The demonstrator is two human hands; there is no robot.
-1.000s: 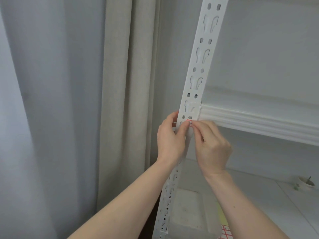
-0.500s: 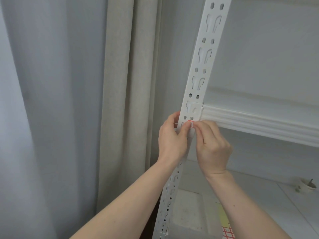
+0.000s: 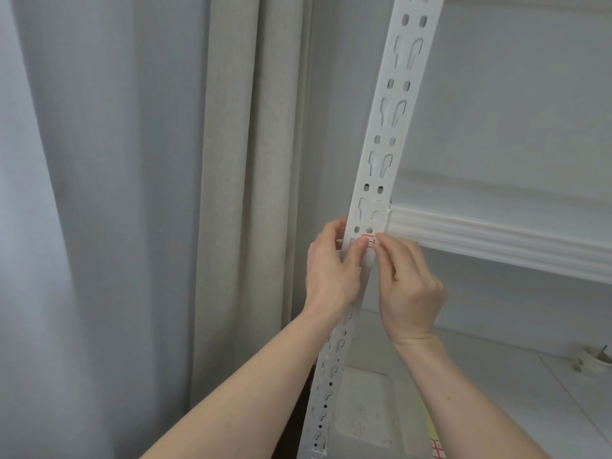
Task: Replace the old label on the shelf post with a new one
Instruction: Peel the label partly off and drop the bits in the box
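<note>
A white perforated shelf post (image 3: pixel 390 104) runs from top right down to the bottom centre. A small white label with a red border (image 3: pixel 369 240) sits on the post just below the shelf bracket. My left hand (image 3: pixel 331 270) wraps around the post from the left, its thumb pressing on the label's left part. From the right, the fingertips of my right hand (image 3: pixel 409 289) touch the label's right edge. Most of the label is hidden under my fingers.
A white shelf beam (image 3: pixel 496 243) runs right from the post. Below it a lower shelf (image 3: pixel 496 376) carries a translucent plastic box (image 3: pixel 364 415), a sheet of red-bordered labels (image 3: pixel 437 450) and a small round object (image 3: pixel 596 359). Beige and grey curtains (image 3: pixel 231 193) hang at left.
Both hands stay at the label on the post; the fingers shift only slightly and the view has drifted a little.
</note>
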